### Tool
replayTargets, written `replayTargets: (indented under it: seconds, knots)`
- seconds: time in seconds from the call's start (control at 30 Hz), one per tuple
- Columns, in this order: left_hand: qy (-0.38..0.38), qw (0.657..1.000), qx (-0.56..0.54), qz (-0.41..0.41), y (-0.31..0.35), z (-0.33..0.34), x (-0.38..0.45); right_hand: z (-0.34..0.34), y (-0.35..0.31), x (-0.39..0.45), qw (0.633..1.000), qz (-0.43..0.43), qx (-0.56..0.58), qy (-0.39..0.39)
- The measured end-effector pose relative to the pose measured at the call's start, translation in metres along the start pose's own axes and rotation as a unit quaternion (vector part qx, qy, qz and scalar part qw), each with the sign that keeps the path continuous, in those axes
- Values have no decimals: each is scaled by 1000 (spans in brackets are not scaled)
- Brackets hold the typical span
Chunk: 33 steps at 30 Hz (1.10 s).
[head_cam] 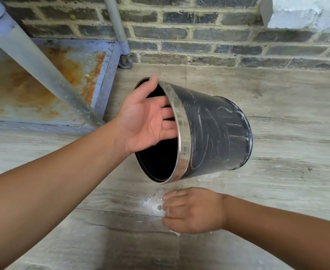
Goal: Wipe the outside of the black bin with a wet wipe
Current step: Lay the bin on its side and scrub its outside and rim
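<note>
One black bin (214, 131), round, with a bright metal band at its rim, held off the wood-look floor (286, 117) and tipped on its side so the mouth faces the person. Its outer wall carries pale curved streaks and smears, as of wet wiping part done. Left hand (146, 121): palm up, fingers reaching into the mouth and hooked behind the rim, thumb lying over the top edge; it carries the bin. Right hand (193, 209): low, just below the bin and apart from it, fingers curled over a wet wipe (154, 201), a whitish crumpled sheet that shows only at the fingertips and under the palm; whether the wipe rests on the floor cannot be told. Step in hand, by judgement: between passes, the wipe being gathered or regripped. Next move calls for raising the wipe to the wall and likely turning the bin to show the unwiped side. Room: open floor to the right and toward the person; brick wall (199, 36) behind; a rusted blue-grey metal base (43, 75) and slanting pipe (49, 75) close on the left limit swing that way.
</note>
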<state>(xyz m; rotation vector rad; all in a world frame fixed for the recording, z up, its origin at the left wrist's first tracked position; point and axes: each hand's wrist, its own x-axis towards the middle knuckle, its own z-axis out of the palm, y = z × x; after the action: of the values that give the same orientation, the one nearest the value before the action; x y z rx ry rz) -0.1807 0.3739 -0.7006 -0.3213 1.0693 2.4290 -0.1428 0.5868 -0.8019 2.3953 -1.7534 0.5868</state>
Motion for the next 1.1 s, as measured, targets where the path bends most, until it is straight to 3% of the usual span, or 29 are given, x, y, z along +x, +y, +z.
replayTargets:
  seconds: [0.1,0.2,0.33,0.5,0.6,0.73,0.87,0.97,1.0,1.03,1.1]
  knots:
    - [16,991,135,15,-9,9,3,-8,3,0,998,47,32,19]
    - [-11,950,312,-24,-29,14,-9,-25,7,-4,993,87,66,34]
    - [1,922,386,5,-38,24,-13,-43,18,-17,983,156,79,55]
    - [87,932,349,47,-33,34,0,-68,36,-22,943,281,72,161]
    - [103,944,309,51,-19,30,10,-89,81,-12,872,394,40,288]
    - [140,951,264,79,-6,32,23,-83,131,9,799,491,98,333]
    - [187,946,229,131,18,31,45,-71,127,24,799,435,117,398]
    - [137,966,171,139,18,36,46,-78,133,21,753,451,162,451]
    - [113,956,234,138,9,36,40,-81,138,18,735,473,172,454]
    - [96,914,371,132,-2,34,31,-82,142,15,726,495,171,447]
    - [81,751,644,124,-26,25,18,-81,146,13,726,516,149,430]
